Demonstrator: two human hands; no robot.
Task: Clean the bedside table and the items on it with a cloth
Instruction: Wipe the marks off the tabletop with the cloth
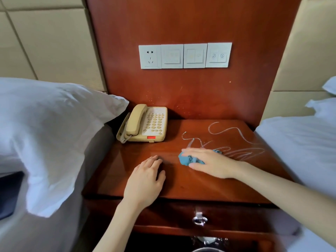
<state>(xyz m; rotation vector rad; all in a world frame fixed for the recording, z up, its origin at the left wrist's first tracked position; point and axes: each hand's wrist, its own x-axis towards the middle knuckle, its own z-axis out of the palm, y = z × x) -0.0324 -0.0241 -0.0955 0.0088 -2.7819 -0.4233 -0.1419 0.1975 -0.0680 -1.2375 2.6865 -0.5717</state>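
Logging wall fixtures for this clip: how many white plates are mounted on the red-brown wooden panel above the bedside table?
4, side by side in one row: a white socket plate leftmost, then three white switch plates to its right. None appears hidden.

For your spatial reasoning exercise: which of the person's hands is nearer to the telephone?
Left. The left hand rests flat on the table in front of the telephone; the right hand, pressing the blue cloth, lies farther off to the telephone's right.
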